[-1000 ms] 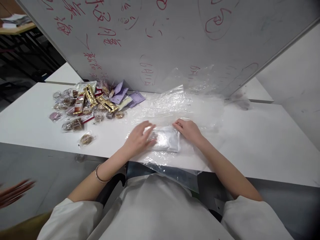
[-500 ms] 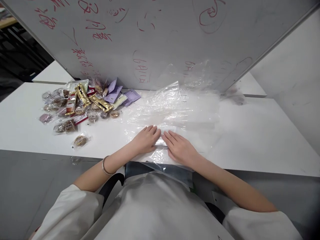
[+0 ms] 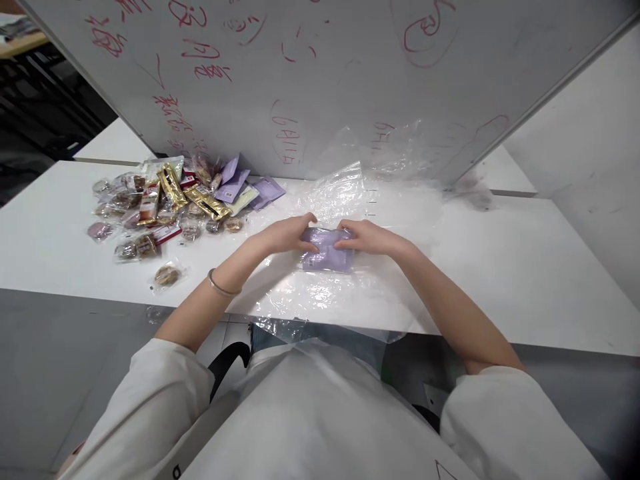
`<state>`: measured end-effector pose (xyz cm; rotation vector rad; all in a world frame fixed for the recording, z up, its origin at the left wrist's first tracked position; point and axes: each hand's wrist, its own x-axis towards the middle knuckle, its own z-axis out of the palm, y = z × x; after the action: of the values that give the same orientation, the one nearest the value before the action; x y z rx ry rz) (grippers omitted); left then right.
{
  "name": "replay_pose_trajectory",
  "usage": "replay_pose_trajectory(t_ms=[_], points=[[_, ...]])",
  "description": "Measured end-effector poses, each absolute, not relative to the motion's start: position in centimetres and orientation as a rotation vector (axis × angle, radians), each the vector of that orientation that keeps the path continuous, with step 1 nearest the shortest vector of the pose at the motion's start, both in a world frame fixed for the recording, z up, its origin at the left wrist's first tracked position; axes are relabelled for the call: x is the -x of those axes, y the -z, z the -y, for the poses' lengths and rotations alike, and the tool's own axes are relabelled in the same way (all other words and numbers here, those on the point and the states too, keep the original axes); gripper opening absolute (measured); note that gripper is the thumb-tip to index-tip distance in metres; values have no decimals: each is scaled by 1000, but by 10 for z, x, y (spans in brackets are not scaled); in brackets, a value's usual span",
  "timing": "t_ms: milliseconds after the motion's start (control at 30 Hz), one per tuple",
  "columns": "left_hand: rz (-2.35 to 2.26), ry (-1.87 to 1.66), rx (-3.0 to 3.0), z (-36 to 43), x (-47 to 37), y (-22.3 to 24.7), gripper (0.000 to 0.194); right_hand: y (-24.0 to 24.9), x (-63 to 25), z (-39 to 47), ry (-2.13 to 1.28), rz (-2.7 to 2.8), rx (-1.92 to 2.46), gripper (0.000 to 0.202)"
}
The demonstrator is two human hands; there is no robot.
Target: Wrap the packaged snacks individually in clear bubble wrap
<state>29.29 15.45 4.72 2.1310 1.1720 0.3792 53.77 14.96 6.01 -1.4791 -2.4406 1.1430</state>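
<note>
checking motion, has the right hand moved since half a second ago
Yes, the right hand moved away from the table's front edge, toward the whiteboard.

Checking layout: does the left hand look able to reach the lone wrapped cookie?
Probably yes: the cookie lies in the open, apart from the snack pile, though the left hand holds the purple packet.

Person at white table [image 3: 520,267], both hands on one purple packet [image 3: 327,260]. Left hand [image 3: 293,235] grips its left end, right hand [image 3: 370,238] its right; thumbs on top. Bangle [image 3: 223,287] on left forearm. Clear plastic film [image 3: 300,300] around packet, overhanging near edge; unclear whether packet lies in or on it. To the left, heap of wrapped snacks [image 3: 150,202]: gold sachets [image 3: 207,202], purple sachets [image 3: 269,192] on its right side. One wrapped cookie [image 3: 167,274] apart, nearer table edge. Whiteboard [image 3: 340,80] behind, red handwriting.
</note>
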Motion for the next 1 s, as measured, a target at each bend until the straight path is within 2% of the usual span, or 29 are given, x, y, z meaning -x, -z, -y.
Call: replay_pose_trajectory(t_ms=[100,167,233,300,400,467,600,667,767,867,1000], points=[[-1277,-616,-2426,-108,-304,-28,45,-51,-536,-152,-982,2433,1580,29],[-1176,-572,-2598,-70,-310,-13,48,-51,-534,-149,-702,2484,1609,34],[-1074,-462,-2706,-41,-314,2,62,-52,-530,-148,-449,2518,1591,44],[-1043,-405,-2754,-27,-315,14,67,-53,-525,-152,-386,2567,1540,57],[-1079,-397,-2776,-25,-316,23,66,-53,-516,-165,-503,2668,1501,62],[-1089,-396,-2803,-26,-317,23,67,-52,-511,-172,-524,2716,1485,57],[-864,-322,-2892,-18,-319,22,49,-53,-504,-171,-562,2731,1405,49],[-788,-321,-2888,-13,-320,23,51,-56,-504,-163,-609,2701,1362,44],[-863,-416,-2820,-12,-323,26,45,-66,-510,-147,-705,2630,1377,37],[-980,-440,-2748,-19,-326,28,48,-79,-524,-136,-799,2504,1471,34],[-1157,-422,-2670,-31,-328,27,50,-89,-547,-136,-995,2107,1514,42]])
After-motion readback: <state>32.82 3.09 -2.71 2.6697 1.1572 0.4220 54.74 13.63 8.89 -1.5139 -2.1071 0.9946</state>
